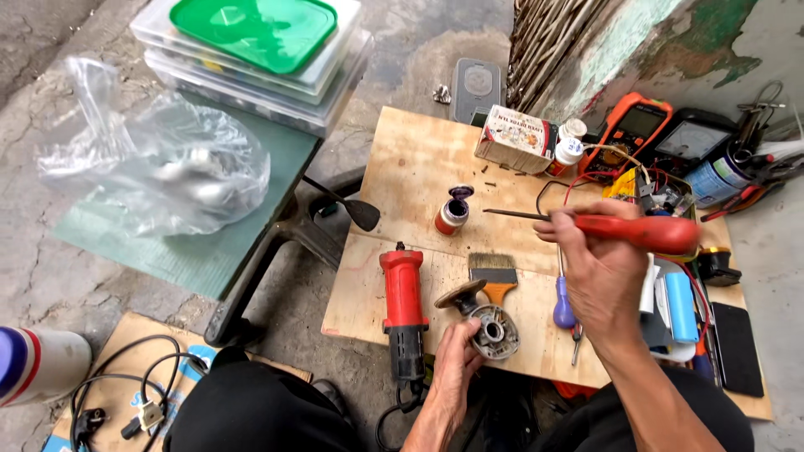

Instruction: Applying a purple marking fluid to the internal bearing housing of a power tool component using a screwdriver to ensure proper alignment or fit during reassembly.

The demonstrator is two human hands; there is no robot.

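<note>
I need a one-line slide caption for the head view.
Left hand steadies a grey gear housing while right hand holds a red-handled tool.

A plywood board (419, 167) laid low over cracked concrete ground (50, 276) serves as the work surface. Directly on it lie a red power-tool body (403, 297), a flat paintbrush with an orange handle (494, 274), a small open bottle (453, 211), a printed carton (514, 138), a purple-handled screwdriver (564, 308), an orange multimeter (630, 127), a blue cylinder (680, 305) and a black phone (739, 347). A grey metal housing (494, 332) rests near the front edge.
</note>
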